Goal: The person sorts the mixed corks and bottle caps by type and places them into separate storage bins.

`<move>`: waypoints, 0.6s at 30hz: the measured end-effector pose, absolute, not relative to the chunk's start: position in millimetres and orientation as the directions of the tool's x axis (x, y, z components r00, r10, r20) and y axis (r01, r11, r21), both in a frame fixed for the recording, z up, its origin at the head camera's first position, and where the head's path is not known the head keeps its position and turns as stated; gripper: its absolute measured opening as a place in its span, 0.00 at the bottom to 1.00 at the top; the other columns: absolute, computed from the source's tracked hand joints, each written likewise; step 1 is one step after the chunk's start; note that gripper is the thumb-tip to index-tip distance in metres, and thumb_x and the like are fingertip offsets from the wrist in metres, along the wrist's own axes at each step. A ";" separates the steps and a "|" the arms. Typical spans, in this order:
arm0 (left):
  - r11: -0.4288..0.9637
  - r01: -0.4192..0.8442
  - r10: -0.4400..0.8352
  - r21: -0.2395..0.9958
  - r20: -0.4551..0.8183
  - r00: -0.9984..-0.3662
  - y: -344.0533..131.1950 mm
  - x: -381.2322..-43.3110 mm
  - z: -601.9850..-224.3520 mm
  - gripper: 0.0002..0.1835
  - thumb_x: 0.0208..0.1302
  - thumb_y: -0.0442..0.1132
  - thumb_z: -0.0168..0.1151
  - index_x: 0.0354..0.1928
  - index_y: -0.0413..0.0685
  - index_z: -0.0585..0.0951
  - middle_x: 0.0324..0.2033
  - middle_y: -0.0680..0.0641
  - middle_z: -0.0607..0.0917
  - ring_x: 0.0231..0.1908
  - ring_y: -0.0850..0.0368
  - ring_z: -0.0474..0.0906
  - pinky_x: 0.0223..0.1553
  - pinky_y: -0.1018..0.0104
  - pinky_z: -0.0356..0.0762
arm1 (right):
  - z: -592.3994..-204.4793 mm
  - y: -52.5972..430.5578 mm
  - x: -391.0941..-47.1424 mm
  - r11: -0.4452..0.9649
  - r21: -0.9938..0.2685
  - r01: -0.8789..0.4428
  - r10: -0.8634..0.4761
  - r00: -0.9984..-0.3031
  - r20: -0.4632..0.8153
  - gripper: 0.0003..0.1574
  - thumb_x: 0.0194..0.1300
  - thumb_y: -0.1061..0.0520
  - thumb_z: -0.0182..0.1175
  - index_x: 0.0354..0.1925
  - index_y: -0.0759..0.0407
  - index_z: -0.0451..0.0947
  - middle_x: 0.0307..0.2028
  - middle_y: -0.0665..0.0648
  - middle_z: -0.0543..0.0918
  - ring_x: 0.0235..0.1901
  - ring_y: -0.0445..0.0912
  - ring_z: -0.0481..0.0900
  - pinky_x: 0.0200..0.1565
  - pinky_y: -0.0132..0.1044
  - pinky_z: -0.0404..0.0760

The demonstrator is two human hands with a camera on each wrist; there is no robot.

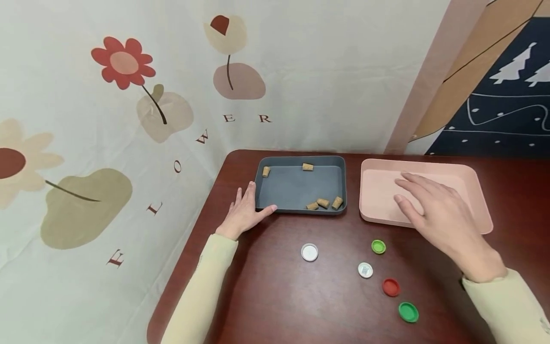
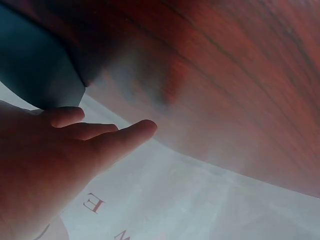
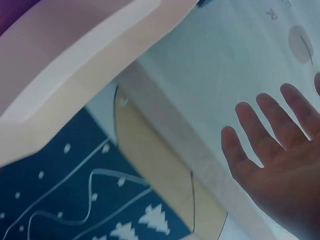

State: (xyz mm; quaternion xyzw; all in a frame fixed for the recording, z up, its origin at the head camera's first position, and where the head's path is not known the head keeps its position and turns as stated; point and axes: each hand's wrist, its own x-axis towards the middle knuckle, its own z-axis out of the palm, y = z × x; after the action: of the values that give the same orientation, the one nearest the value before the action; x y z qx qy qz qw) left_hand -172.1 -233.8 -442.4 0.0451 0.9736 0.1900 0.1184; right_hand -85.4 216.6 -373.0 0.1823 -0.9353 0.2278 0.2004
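My left hand touches the left side and front corner of a dark grey tray, its fingers extended and thumb spread. Inside that tray lie several corks, most of them near its front right corner. Over a pink tray hovers my right hand, fingers spread and holding nothing. The right wrist view shows the same hand with straight fingers, apart from the pink tray's rim. In the left wrist view, the left hand is beside the dark tray's corner.
On the dark red table in front of the trays lie a white round cap, another whitish cap, a light green cap, a red cap and a green cap. A printed curtain hangs behind and to the left.
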 end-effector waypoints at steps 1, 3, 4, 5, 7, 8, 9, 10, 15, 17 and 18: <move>0.923 0.041 0.132 0.382 -0.214 -0.968 -234.2 -171.7 -442.4 0.65 0.62 0.80 0.54 0.83 0.44 0.38 0.83 0.43 0.42 0.80 0.35 0.32 0.73 0.29 0.42 | -373.0 221.7 -82.3 0.834 -0.351 -0.427 -0.238 -0.851 0.469 0.28 0.68 0.54 0.67 0.63 0.62 0.80 0.65 0.67 0.79 0.62 0.65 0.76 0.63 0.63 0.69; 0.921 0.040 0.131 0.388 -0.212 -0.969 -235.0 -171.5 -442.8 0.66 0.61 0.80 0.54 0.83 0.44 0.38 0.83 0.42 0.42 0.80 0.34 0.32 0.73 0.28 0.42 | -372.8 231.0 -76.0 0.842 -0.358 -0.403 -0.210 -0.858 0.469 0.28 0.69 0.53 0.66 0.64 0.61 0.80 0.65 0.67 0.78 0.63 0.66 0.75 0.66 0.62 0.67; 0.919 0.038 0.130 0.393 -0.212 -0.969 -234.9 -171.4 -442.4 0.66 0.61 0.80 0.54 0.83 0.44 0.38 0.83 0.42 0.42 0.80 0.35 0.31 0.73 0.29 0.42 | -372.2 235.3 -73.3 0.849 -0.360 -0.387 -0.196 -0.863 0.465 0.28 0.70 0.53 0.66 0.65 0.61 0.79 0.66 0.67 0.78 0.63 0.66 0.75 0.66 0.63 0.67; 0.918 0.037 0.130 0.396 -0.211 -0.969 -234.9 -171.4 -442.2 0.66 0.61 0.80 0.54 0.83 0.44 0.39 0.83 0.42 0.42 0.80 0.35 0.31 0.73 0.29 0.42 | -371.9 239.6 -71.1 0.855 -0.362 -0.371 -0.184 -0.870 0.458 0.29 0.70 0.53 0.65 0.65 0.61 0.79 0.66 0.67 0.77 0.63 0.67 0.74 0.65 0.64 0.67; 0.916 0.036 0.130 0.399 -0.210 -0.969 -234.8 -171.3 -441.9 0.65 0.62 0.80 0.54 0.83 0.44 0.39 0.83 0.42 0.42 0.80 0.35 0.31 0.73 0.29 0.43 | -372.1 246.8 -66.9 0.866 -0.372 -0.333 -0.157 -0.889 0.431 0.29 0.72 0.52 0.64 0.66 0.60 0.78 0.67 0.67 0.76 0.64 0.67 0.73 0.63 0.67 0.67; 0.917 0.035 0.129 0.398 -0.212 -0.969 -234.8 -171.3 -442.0 0.65 0.62 0.79 0.54 0.83 0.44 0.39 0.83 0.42 0.42 0.80 0.35 0.31 0.73 0.29 0.43 | -372.5 250.0 -65.4 0.871 -0.377 -0.316 -0.145 -0.897 0.416 0.29 0.72 0.52 0.63 0.67 0.60 0.77 0.67 0.68 0.76 0.64 0.68 0.73 0.61 0.68 0.66; 0.917 0.034 0.129 0.398 -0.214 -0.968 -234.6 -171.3 -442.1 0.65 0.62 0.79 0.54 0.83 0.44 0.39 0.83 0.43 0.42 0.80 0.35 0.31 0.73 0.30 0.43 | -373.4 253.2 -64.0 0.875 -0.379 -0.303 -0.135 -0.902 0.410 0.28 0.73 0.51 0.63 0.67 0.60 0.77 0.67 0.68 0.75 0.64 0.68 0.73 0.60 0.69 0.66; 0.917 0.033 0.128 0.397 -0.218 -0.968 -234.4 -171.1 -442.0 0.65 0.62 0.79 0.54 0.83 0.45 0.39 0.83 0.43 0.42 0.80 0.36 0.31 0.74 0.30 0.43 | -374.5 256.5 -62.8 0.879 -0.377 -0.292 -0.127 -0.906 0.404 0.29 0.73 0.51 0.62 0.67 0.60 0.76 0.68 0.68 0.75 0.64 0.68 0.72 0.61 0.69 0.66; 0.917 0.034 0.134 0.397 -0.228 -0.964 -233.7 -170.8 -440.5 0.64 0.63 0.79 0.53 0.83 0.45 0.39 0.83 0.44 0.40 0.80 0.35 0.30 0.74 0.30 0.42 | -384.4 275.8 -56.3 0.894 -0.378 -0.241 -0.075 -0.912 0.404 0.29 0.74 0.51 0.60 0.67 0.63 0.75 0.68 0.69 0.74 0.63 0.69 0.73 0.65 0.65 0.65; 0.917 0.032 0.132 0.398 -0.228 -0.965 -233.7 -170.8 -439.5 0.64 0.63 0.79 0.53 0.83 0.45 0.39 0.83 0.44 0.40 0.80 0.35 0.30 0.74 0.30 0.42 | -389.0 285.1 -53.3 0.896 -0.390 -0.213 -0.043 -0.915 0.401 0.29 0.75 0.51 0.58 0.67 0.64 0.74 0.67 0.69 0.75 0.64 0.69 0.73 0.65 0.64 0.65; 0.918 0.031 0.131 0.396 -0.229 -0.965 -233.7 -170.8 -438.9 0.64 0.63 0.79 0.53 0.83 0.45 0.39 0.83 0.44 0.40 0.80 0.36 0.30 0.74 0.30 0.42 | -391.4 289.8 -51.7 0.899 -0.395 -0.190 -0.022 -0.919 0.393 0.29 0.76 0.51 0.57 0.68 0.64 0.74 0.67 0.70 0.74 0.65 0.69 0.72 0.67 0.63 0.64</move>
State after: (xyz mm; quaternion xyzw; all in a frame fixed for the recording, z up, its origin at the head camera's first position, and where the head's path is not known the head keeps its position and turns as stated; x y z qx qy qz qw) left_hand -170.8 -233.7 -438.9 0.0416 0.9710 0.1987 0.1262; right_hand -51.7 289.8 -391.4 0.0554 -0.9551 0.2179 0.1930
